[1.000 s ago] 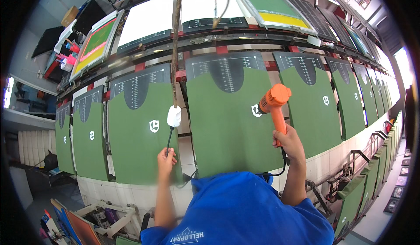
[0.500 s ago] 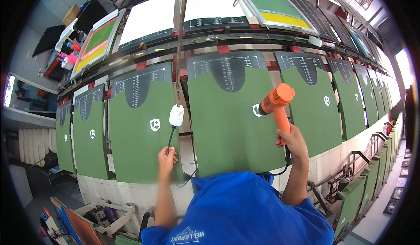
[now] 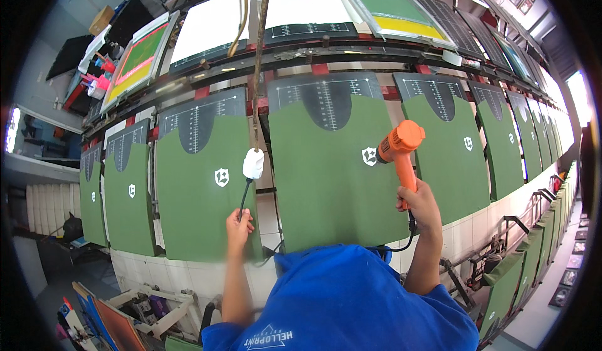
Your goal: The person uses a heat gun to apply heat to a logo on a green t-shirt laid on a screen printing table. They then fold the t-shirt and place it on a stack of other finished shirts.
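Observation:
My right hand (image 3: 419, 204) grips the handle of an orange heat gun (image 3: 402, 147). Its dark nozzle points left, close to the white shield print (image 3: 369, 157) on a green shirt (image 3: 332, 194) laid over a dark board (image 3: 329, 100). Between the fingers of my left hand (image 3: 239, 227) runs a thin black power cord (image 3: 244, 197). That cord goes up into a white plug connector (image 3: 253, 164), which hangs on a brown cable (image 3: 258, 69). Another green shirt (image 3: 194, 213) with a shield print lies under the left hand.
More green shirts on boards (image 3: 442, 157) continue along both sides. Behind them stand a metal rail (image 3: 295, 54), white-covered boards (image 3: 213, 28) and a framed printing screen (image 3: 392, 9). A looped cable (image 3: 241, 19) hangs overhead. Railings and further green-covered boards (image 3: 505, 279) stand at lower right.
The heat gun has shifted slightly right, so more of the shield print shows beside its nozzle. The overhead cable loop has swung left. My left hand stays about where it was.

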Available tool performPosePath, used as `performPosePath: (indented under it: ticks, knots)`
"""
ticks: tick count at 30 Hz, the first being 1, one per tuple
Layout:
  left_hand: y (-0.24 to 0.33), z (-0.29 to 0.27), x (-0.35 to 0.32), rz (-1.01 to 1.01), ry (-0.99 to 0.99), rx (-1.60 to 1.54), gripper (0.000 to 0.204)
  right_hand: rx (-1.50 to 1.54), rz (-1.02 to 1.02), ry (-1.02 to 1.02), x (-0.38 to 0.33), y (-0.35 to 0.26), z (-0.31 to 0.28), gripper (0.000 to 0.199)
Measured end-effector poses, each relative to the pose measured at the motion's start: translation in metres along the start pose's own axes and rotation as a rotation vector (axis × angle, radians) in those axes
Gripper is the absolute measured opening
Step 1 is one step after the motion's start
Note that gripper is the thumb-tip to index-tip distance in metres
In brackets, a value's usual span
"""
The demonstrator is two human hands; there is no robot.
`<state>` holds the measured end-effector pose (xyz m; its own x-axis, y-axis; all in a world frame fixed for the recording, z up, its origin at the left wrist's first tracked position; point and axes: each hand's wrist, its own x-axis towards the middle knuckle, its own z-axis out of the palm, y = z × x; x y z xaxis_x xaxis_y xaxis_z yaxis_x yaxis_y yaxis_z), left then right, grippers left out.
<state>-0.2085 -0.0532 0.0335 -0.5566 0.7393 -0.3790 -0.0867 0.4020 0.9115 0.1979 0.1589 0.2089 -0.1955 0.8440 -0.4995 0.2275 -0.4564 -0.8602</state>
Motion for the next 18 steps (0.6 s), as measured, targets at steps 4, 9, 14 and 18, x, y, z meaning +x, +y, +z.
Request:
performPosePath:
  ticks: [4,9,14,18]
  knots:
    - [0.003,0.001,-0.001,-0.009,0.014,-0.014,0.029,0.000,0.003,-0.014,-0.003,-0.001,0.001,0.019]
    - [0.003,0.002,-0.001,-0.008,0.014,-0.001,0.028,-0.016,-0.007,-0.034,-0.008,0.001,0.005,0.020]
    - [0.003,0.001,0.000,-0.012,0.016,0.016,0.027,-0.047,-0.002,-0.017,-0.013,0.001,0.008,0.022]
    - [0.003,0.002,0.000,-0.008,0.015,0.010,0.027,0.008,0.017,-0.059,-0.013,0.001,0.002,0.022]
